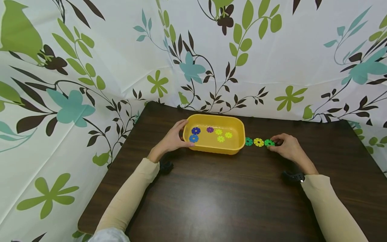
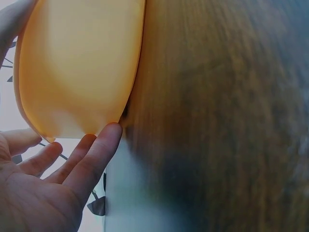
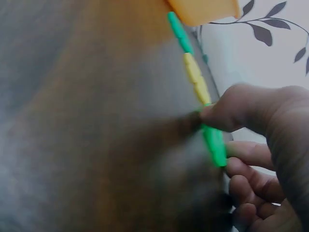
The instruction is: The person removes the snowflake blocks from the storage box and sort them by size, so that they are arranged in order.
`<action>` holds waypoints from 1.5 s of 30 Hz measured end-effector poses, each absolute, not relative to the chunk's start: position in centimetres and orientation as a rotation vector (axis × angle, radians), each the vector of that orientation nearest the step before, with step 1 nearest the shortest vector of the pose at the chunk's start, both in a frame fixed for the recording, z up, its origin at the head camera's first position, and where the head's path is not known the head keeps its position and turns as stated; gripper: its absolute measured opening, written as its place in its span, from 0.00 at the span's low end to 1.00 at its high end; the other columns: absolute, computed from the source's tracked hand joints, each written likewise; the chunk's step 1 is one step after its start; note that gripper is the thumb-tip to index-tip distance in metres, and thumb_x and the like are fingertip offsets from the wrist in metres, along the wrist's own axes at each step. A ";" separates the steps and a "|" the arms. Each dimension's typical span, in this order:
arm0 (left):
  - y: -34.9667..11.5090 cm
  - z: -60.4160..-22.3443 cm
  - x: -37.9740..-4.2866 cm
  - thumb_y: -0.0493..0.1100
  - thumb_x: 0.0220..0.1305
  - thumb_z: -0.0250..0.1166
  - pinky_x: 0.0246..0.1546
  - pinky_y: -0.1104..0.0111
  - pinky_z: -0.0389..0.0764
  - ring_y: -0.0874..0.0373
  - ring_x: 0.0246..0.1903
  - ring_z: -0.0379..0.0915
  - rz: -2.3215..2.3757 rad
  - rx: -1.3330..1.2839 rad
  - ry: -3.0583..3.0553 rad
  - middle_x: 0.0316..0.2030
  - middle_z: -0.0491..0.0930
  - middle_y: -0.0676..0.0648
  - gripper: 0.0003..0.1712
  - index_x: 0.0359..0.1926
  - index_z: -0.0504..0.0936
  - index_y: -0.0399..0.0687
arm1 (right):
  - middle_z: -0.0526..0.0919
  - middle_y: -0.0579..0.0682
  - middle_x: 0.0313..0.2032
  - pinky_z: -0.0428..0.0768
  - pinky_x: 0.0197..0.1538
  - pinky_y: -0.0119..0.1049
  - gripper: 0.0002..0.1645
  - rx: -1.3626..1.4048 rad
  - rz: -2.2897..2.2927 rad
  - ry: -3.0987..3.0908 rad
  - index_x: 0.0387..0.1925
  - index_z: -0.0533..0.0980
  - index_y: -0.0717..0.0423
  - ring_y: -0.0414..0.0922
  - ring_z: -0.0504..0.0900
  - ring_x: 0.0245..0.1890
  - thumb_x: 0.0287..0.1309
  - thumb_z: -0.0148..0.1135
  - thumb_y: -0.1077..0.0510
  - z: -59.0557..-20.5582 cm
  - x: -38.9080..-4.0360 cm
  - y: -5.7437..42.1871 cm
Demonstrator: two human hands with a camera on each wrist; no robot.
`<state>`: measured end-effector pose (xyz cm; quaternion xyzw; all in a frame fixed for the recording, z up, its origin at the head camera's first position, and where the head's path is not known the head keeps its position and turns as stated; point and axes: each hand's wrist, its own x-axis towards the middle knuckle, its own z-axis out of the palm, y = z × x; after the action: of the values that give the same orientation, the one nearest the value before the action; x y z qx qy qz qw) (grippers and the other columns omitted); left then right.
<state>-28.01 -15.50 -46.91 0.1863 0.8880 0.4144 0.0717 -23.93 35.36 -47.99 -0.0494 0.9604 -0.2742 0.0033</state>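
**Left hand grips a tray, right hand pinches a green disc**

The person's left hand holds one end of the yellow tray, its thumb at the near rim and its fingers spread round the end. Inside, nearest that hand, lie a dark blue disc and a light blue disc; farther from it are a purple disc and three yellow-green discs.

The right hand's thumb and fingers pinch the green disc, last in a row on the table. Between this hand and the tray, a yellow disc sits next to the green one, then a teal disc just beside the tray.
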 end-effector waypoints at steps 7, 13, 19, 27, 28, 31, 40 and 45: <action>-15.6 -46.9 -28.0 0.60 0.55 0.85 0.80 0.43 0.72 0.42 0.75 0.66 1.236 0.559 2.670 0.87 0.52 0.44 0.68 0.87 0.56 0.50 | 0.86 0.65 0.50 0.78 0.42 0.37 0.28 -0.128 -0.868 2.974 0.56 0.86 0.66 0.55 0.83 0.45 0.65 0.77 0.49 -47.6 -23.9 35.4; -15.6 -46.9 -27.9 0.60 0.54 0.85 0.81 0.42 0.70 0.41 0.77 0.63 1.238 0.563 2.667 0.87 0.52 0.44 0.68 0.88 0.56 0.50 | 0.86 0.66 0.49 0.77 0.40 0.36 0.28 -0.125 -0.872 2.975 0.56 0.86 0.67 0.55 0.83 0.44 0.64 0.78 0.49 -47.6 -23.9 35.5; -15.6 -47.0 -28.0 0.58 0.54 0.85 0.75 0.45 0.78 0.43 0.71 0.68 1.253 0.573 2.668 0.87 0.53 0.45 0.67 0.87 0.57 0.49 | 0.86 0.68 0.52 0.78 0.41 0.37 0.30 -0.131 -0.878 2.979 0.58 0.85 0.68 0.57 0.83 0.46 0.65 0.77 0.48 -47.6 -23.9 35.5; -15.6 -46.8 -28.0 0.57 0.56 0.85 0.70 0.48 0.83 0.44 0.70 0.68 1.259 0.563 2.659 0.87 0.53 0.45 0.66 0.87 0.58 0.49 | 0.86 0.67 0.52 0.76 0.43 0.35 0.35 -0.117 -0.978 3.065 0.63 0.82 0.66 0.58 0.82 0.50 0.66 0.77 0.45 -45.8 -23.5 34.2; -15.6 -46.8 -28.0 0.56 0.56 0.85 0.70 0.48 0.83 0.44 0.70 0.68 1.260 0.561 2.659 0.87 0.53 0.45 0.66 0.87 0.58 0.49 | 0.87 0.67 0.52 0.76 0.43 0.34 0.35 -0.131 -0.982 3.081 0.63 0.82 0.66 0.58 0.82 0.50 0.65 0.78 0.45 -45.4 -23.6 33.8; -15.5 -46.8 -28.0 0.56 0.56 0.85 0.68 0.50 0.85 0.44 0.69 0.69 1.258 0.568 2.656 0.87 0.53 0.45 0.66 0.87 0.57 0.49 | 0.87 0.66 0.51 0.75 0.44 0.32 0.34 -0.192 -0.991 3.113 0.62 0.83 0.65 0.58 0.82 0.49 0.65 0.79 0.45 -44.2 -23.5 32.7; -15.5 -47.2 -28.1 0.56 0.56 0.85 0.67 0.49 0.86 0.44 0.68 0.68 1.272 0.565 2.647 0.86 0.54 0.45 0.65 0.87 0.58 0.50 | 0.88 0.63 0.48 0.75 0.42 0.24 0.31 -0.395 -1.026 3.089 0.61 0.84 0.64 0.53 0.82 0.44 0.62 0.81 0.51 -41.6 -23.9 28.4; -15.5 -47.2 -28.1 0.57 0.56 0.85 0.66 0.50 0.86 0.45 0.68 0.69 1.272 0.575 2.654 0.86 0.53 0.45 0.66 0.87 0.58 0.50 | 0.88 0.61 0.47 0.78 0.45 0.33 0.30 -0.470 -1.004 3.047 0.61 0.84 0.64 0.53 0.83 0.44 0.63 0.80 0.53 -41.1 -24.7 25.9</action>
<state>-28.14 -15.52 -47.19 0.1912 0.8828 0.4231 0.0713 -24.70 25.89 -41.10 -0.1447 0.9386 -0.3092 -0.0504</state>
